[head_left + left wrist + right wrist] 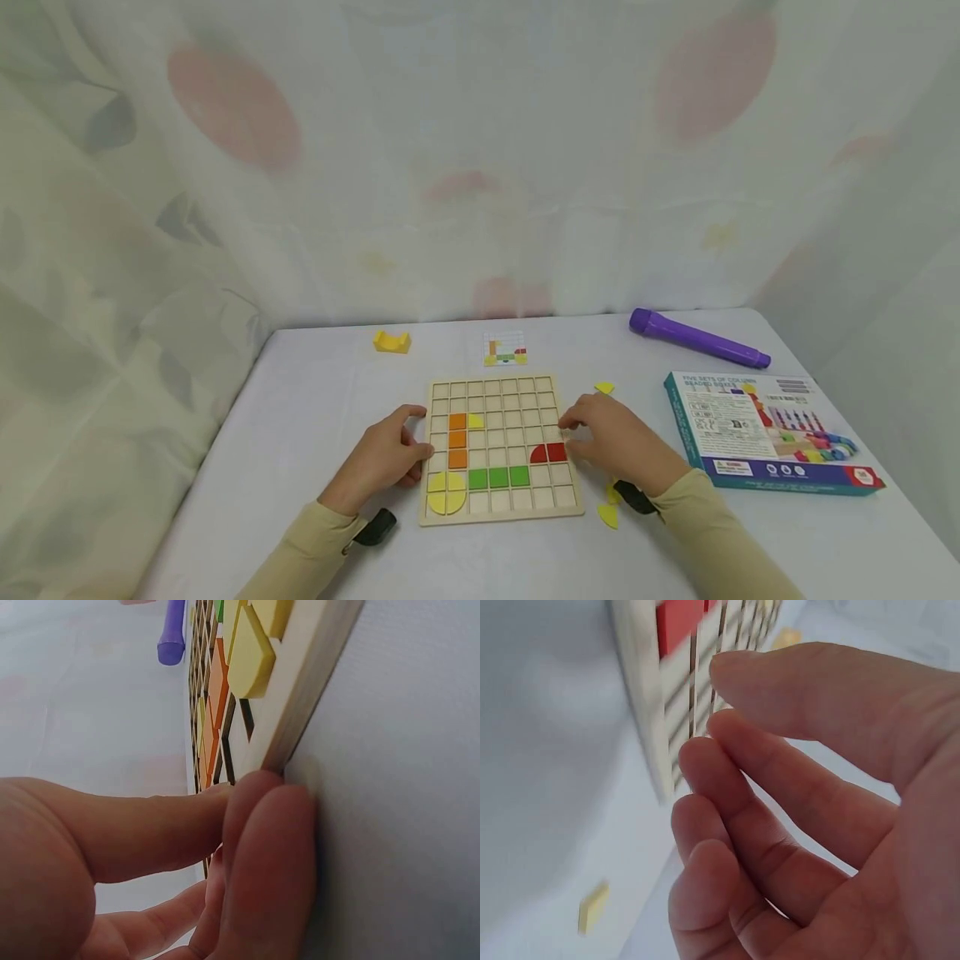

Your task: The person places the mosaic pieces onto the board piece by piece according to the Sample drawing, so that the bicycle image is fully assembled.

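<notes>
A wooden grid board (498,504) lies on the table between both hands. Orange square tiles (457,438) form a column beside one yellow quarter-circle tile (476,421). Yellow quarter-circles (446,492) make a disc at the near left, and green square tiles (498,477) make a row. A red square tile (556,452) adjoins a red quarter-circle tile (538,454). My left hand (382,454) grips the board's left edge; its bent fingers (266,862) meet the rim. At the right edge my right hand (618,437) holds nothing, fingers (769,802) loosely bent; contact with the board is unclear.
Loose yellow pieces (608,516) lie right of the board, partly behind my right wrist. Beyond the board are a patterned card (505,348) and a yellow notched block (392,342). A purple stick (697,337) and a flat printed box (772,429) lie at right.
</notes>
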`<state>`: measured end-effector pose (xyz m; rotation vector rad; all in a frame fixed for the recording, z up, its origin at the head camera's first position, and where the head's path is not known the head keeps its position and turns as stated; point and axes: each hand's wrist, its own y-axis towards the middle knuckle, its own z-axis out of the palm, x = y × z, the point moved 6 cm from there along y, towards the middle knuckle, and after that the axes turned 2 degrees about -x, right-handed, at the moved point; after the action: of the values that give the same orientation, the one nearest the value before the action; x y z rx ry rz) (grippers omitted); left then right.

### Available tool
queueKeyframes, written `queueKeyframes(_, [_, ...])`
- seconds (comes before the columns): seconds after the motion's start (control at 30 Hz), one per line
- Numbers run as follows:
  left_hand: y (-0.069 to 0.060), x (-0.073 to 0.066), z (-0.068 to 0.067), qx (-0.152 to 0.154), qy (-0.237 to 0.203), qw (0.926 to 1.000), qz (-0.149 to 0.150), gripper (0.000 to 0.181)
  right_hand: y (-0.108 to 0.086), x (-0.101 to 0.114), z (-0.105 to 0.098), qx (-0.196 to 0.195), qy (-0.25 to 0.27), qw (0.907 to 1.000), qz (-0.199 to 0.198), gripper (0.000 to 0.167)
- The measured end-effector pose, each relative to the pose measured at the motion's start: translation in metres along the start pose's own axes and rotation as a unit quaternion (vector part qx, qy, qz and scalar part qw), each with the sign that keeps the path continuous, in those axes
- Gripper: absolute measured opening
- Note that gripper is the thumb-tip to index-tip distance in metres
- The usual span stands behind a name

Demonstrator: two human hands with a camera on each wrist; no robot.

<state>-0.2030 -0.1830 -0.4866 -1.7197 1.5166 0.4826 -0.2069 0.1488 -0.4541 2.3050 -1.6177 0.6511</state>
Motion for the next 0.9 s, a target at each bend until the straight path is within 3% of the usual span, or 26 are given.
queueKeyframes(0.17, [0.001, -0.001, -0.001, -0.001, 0.004, 1.0, -0.002, 0.067, -0.01, -0.018, -0.015, -0.011, -0.003, 0.9999, 0.01, 0.021])
queueKeyframes(0.5, [0.001, 0.001, 0.0, -0.003, 0.01, 0.9999, -0.004, 0.067, -0.043, -0.043, -0.012, 0.026, 0.003, 0.9976, 0.064, 0.021])
queueKeyframes(0.9, [0.001, 0.0, 0.0, -0.003, 0.011, 0.9999, -0.005, 0.068, -0.068, -0.055, -0.01, 0.016, -0.025, 0.9972, 0.068, 0.025])
